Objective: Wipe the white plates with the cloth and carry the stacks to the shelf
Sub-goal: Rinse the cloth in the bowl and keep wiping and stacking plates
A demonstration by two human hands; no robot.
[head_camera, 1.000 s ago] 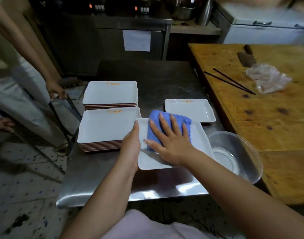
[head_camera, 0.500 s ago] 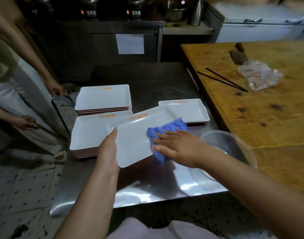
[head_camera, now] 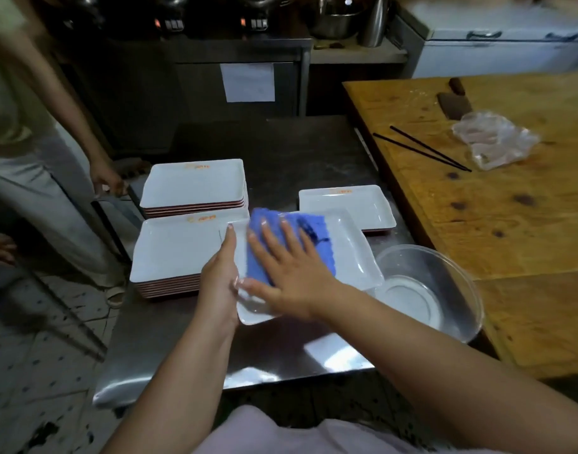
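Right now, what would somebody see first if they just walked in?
Probably the bright blue cloth, pressed flat by the right hand onto a white plate mid-table, while the left hand holds the plate's edge. Next, two stacks of white plates to the left, and a clear bowl to the right.

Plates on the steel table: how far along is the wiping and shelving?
Looks done: two stacks, near stack and far stack, stand side by side, presumably wiped. In hand: the left hand grips the edge of one plate while the right hand presses the blue cloth flat on it. Left: the plate behind, then carrying both stacks; no shelf is in view.
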